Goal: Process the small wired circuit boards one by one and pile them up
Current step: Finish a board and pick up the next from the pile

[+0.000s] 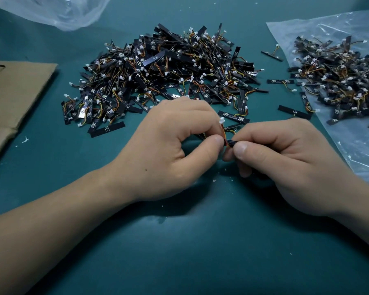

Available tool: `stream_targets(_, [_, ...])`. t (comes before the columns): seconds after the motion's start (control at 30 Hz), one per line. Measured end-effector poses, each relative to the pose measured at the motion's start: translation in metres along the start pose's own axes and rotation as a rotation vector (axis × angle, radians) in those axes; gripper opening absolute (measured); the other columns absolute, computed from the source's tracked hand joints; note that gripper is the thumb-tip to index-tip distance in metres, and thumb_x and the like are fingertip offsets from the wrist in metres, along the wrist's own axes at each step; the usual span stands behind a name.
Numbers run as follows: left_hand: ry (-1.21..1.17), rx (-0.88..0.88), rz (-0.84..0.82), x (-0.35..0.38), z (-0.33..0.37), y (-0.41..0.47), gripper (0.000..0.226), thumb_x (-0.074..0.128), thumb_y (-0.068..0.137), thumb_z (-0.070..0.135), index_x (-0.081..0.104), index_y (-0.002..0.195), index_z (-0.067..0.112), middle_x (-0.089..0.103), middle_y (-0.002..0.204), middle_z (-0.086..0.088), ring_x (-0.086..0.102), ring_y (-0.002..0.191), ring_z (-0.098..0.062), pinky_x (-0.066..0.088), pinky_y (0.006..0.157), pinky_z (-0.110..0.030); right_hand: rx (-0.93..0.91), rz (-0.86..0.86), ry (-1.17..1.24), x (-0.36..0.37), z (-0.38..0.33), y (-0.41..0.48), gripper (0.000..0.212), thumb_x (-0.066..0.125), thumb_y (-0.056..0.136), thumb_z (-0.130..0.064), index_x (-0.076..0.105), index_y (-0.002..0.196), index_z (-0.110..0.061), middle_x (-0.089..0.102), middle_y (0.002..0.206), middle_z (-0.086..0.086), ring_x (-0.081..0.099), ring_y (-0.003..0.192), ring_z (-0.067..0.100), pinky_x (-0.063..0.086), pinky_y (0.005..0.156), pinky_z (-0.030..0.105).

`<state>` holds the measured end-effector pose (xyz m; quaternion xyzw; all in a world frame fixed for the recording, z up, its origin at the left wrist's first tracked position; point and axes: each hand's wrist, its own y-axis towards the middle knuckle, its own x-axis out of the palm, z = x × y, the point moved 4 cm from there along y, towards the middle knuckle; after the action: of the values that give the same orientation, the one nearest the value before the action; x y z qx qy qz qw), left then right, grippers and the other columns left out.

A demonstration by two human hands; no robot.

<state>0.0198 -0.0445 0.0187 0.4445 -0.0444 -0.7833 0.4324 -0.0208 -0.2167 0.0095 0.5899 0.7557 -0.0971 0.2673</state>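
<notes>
The held board is a narrow black strip pinched between both hands just above the mat, in front of the central pile. Only a short middle stretch shows between the two thumbs. Both ends are covered, so its length and markings cannot be made out. Thin orange and red wires rise from it to a small white connector, and their lower run is hidden behind the fingers. The left hand is curled, with thumb and forefinger pinching the strip's left end. The right hand is curled likewise, its thumb pressed on the right end. The fingertips of both hands beneath are out of sight. The central pile is a dense, tangled mound of like strips, glossy black with white plugs and coloured leads; single pieces within it are hard to separate. A second pile lies on a crinkled clear plastic sheet, cut off at the right edge. A few loose boards lie between the piles. Another plastic bag is cropped at the top left, and flat brown cardboard at the left. The mat is smooth, teal and flecked with white scraps.
</notes>
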Motion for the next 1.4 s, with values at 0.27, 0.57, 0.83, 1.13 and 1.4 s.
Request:
stream_targets(0.27, [-0.04,0.0,-0.002,-0.002,-0.001,-0.001,0.017,0.059,0.091,0.002,0.066,0.075,0.003,0.068,0.087,-0.008,0.063,0.084,-0.026,0.048,0.079,-0.042,-0.009,-0.001,-0.017,0.0,0.001,0.001,0.023,0.058,0.096,-0.027,0.071,0.077,-0.022,0.066,0.064,-0.004,0.058,0.052,0.012,0.043,0.053,0.019])
stream_targets(0.57, [-0.076,0.044,-0.066,-0.002,0.004,-0.001,0.017,0.059,0.091,0.002,0.066,0.075,0.006,0.068,0.091,-0.006,0.063,0.087,-0.019,0.047,0.083,-0.031,-0.105,-0.177,-0.044,0.002,-0.001,-0.001,0.043,0.046,0.094,-0.03,0.042,0.057,-0.008,0.036,0.051,0.001,0.035,0.048,0.014,0.032,0.048,0.029])
stream_targets(0.83, [0.209,-0.249,0.2,-0.009,-0.008,-0.003,0.025,0.05,0.088,0.025,0.068,0.106,0.022,0.063,0.097,0.015,0.055,0.093,-0.012,0.041,0.091,-0.037,-0.121,0.242,0.351,-0.012,0.007,0.002,0.03,0.045,0.107,-0.029,0.056,0.134,-0.02,0.069,0.092,0.002,0.052,0.06,0.024,0.04,0.055,0.025])
stream_targets(1.13, [0.415,-0.27,0.002,0.004,-0.014,-0.002,0.008,0.059,0.091,0.038,0.066,0.093,0.037,0.059,0.093,0.016,0.05,0.095,-0.015,0.021,0.082,-0.032,-0.136,0.138,-0.186,0.0,0.004,-0.003,0.018,0.063,0.097,-0.021,0.072,0.111,-0.029,0.066,0.08,-0.014,0.062,0.068,0.01,0.042,0.065,0.012])
stream_targets(1.4, [0.248,-0.113,0.166,-0.001,-0.003,-0.002,0.008,0.062,0.097,0.027,0.064,0.1,0.034,0.059,0.093,0.028,0.052,0.09,0.0,0.029,0.092,-0.038,0.001,0.175,-0.078,-0.004,0.007,0.002,0.016,0.062,0.095,-0.04,0.07,0.099,-0.026,0.059,0.069,-0.007,0.051,0.058,0.007,0.04,0.057,0.018])
